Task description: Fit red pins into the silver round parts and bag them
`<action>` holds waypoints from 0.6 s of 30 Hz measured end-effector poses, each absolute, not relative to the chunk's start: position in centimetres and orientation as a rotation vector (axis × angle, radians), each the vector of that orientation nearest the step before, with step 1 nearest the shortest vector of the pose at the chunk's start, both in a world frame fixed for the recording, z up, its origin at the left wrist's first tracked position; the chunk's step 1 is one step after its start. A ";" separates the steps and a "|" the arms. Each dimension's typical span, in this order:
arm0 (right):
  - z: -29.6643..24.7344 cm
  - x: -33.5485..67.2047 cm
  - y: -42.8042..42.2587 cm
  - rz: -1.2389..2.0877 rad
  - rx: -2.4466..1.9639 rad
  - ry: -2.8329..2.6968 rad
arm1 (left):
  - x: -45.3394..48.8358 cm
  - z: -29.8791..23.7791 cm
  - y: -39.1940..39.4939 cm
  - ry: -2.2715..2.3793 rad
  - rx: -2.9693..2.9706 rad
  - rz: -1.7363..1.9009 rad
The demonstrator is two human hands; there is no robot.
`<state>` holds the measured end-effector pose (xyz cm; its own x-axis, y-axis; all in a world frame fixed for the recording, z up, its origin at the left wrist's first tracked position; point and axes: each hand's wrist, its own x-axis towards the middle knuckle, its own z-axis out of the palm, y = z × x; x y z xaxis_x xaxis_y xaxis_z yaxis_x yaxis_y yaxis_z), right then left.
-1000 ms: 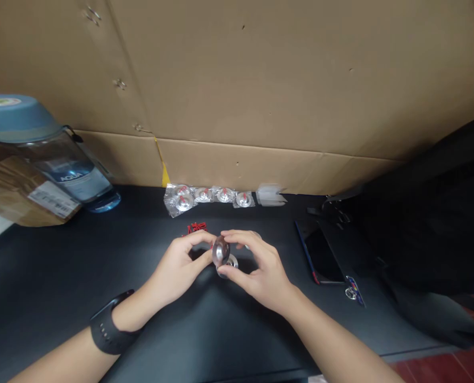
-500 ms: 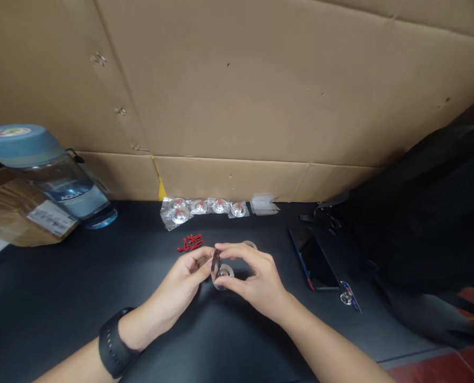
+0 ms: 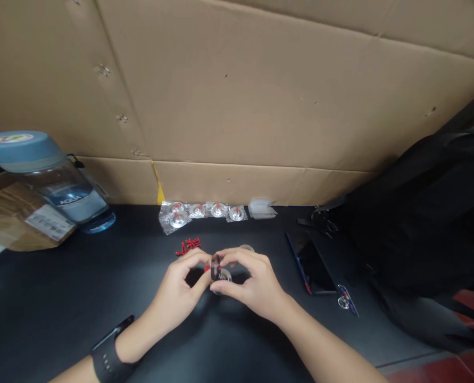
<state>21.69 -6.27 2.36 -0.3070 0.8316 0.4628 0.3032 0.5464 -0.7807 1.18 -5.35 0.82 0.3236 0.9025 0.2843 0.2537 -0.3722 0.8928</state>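
Over the middle of the table I hold a small round metal disc point(image 3: 215, 267) on edge, with a bit of red at its left side. My left hand point(image 3: 179, 284) pinches it from the left, fingers curled around the red part. My right hand point(image 3: 256, 276) grips its right side between thumb and fingers. Just below the disc, a second shiny metal disc point(image 3: 226, 275) shows partly between my hands. Behind the right fingers the rim of another round piece point(image 3: 247, 248) peeks out. Several red pieces point(image 3: 188, 246) lie in a small heap beyond my left hand.
Several bagged metal discs with red parts point(image 3: 217, 209) line the cardboard wall point(image 3: 229, 106), beside clear plastic bags point(image 3: 263, 208). A water bottle point(image 3: 71, 197) and brown package point(image 3: 17, 218) stand left. Right are a phone point(image 3: 314, 263), keyring point(image 3: 346, 301) and black bag point(image 3: 432, 229).
The disc between my hands has turned, and red now shows on its left side. My left fingers have curled in more. The whole view has shifted slightly.
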 end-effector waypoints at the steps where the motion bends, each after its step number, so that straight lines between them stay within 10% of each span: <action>1: 2.3 21.7 -6.2 0.744 -0.942 -1.861 | 1.1 0.9 -5.5 1.060 1.899 1.072; 18: 3.2 21.9 -6.5 0.603 -1.095 -2.140 | 0.9 1.0 -5.8 1.164 1.980 1.068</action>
